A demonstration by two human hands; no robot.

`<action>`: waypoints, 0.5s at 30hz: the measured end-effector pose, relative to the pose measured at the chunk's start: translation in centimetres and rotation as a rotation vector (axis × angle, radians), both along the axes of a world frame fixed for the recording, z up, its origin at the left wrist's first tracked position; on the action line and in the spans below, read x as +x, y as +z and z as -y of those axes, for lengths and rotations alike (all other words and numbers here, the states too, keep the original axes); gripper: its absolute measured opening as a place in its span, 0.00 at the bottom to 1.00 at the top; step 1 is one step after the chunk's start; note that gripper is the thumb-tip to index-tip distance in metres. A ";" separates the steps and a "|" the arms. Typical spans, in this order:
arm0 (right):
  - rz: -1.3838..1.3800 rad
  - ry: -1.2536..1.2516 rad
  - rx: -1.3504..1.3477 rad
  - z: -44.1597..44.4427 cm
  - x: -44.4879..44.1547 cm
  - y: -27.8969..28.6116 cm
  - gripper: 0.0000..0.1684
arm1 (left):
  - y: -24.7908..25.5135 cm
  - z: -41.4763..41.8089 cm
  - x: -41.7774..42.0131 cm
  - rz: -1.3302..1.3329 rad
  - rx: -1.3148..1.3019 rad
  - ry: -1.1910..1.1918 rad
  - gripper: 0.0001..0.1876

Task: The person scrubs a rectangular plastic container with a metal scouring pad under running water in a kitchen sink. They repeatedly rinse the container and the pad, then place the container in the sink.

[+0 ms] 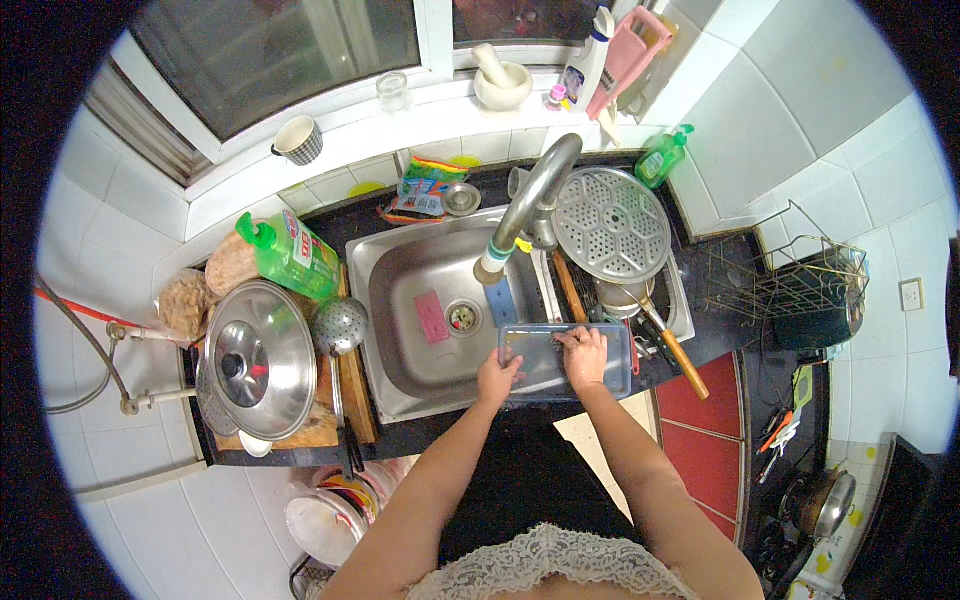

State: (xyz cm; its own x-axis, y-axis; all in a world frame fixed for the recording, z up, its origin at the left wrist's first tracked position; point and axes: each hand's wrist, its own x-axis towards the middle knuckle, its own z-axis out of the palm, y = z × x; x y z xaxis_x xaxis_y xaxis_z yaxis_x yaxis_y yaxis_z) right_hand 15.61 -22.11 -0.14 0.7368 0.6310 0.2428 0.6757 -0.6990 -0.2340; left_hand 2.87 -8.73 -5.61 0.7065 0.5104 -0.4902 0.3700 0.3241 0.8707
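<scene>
A clear plastic container with a bluish rim is in front of me, over the right front part of the steel sink. My left hand grips its left side, the thumb over the edge. My right hand reaches over the container with bent fingers; a small dark thing, perhaps a scouring pad, shows at its fingertips. Whether these fingers hold it I cannot tell. A pink sponge lies in the basin left of the drain. A blue cloth or sponge lies below the faucet.
Left of the sink are a domed pan lid, a skimmer and a green soap bottle. A perforated steamer plate and a wooden-handled utensil lie at right. A wire rack stands beyond.
</scene>
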 end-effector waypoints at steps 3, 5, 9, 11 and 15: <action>0.013 0.001 0.007 -0.7 -0.7 -0.3 0.13 | 0.4 0.2 0.1 -0.004 0.068 0.010 0.19; 0.012 0.042 0.031 -2.2 -1.7 -0.3 0.14 | 0.4 0.2 -0.1 -0.036 0.165 0.003 0.19; -0.031 0.124 0.024 -5.6 -3.2 -0.6 0.14 | 1.1 0.1 0.2 -0.115 0.505 -0.066 0.19; -0.032 0.137 0.050 -6.5 -3.7 -0.3 0.15 | 0.5 0.0 -0.1 -0.156 0.612 -0.071 0.19; -0.009 0.177 0.036 -4.8 -2.6 -0.3 0.15 | 1.1 0.4 0.2 -0.145 0.542 -0.057 0.20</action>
State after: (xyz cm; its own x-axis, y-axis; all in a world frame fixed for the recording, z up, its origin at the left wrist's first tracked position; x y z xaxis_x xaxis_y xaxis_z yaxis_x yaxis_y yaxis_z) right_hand 12.99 -17.35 -0.43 0.6170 0.7421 0.2619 0.7855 -0.5601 -0.2633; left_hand 3.11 -9.14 -4.54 0.6854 0.6793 -0.2625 0.5018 -0.1793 0.8462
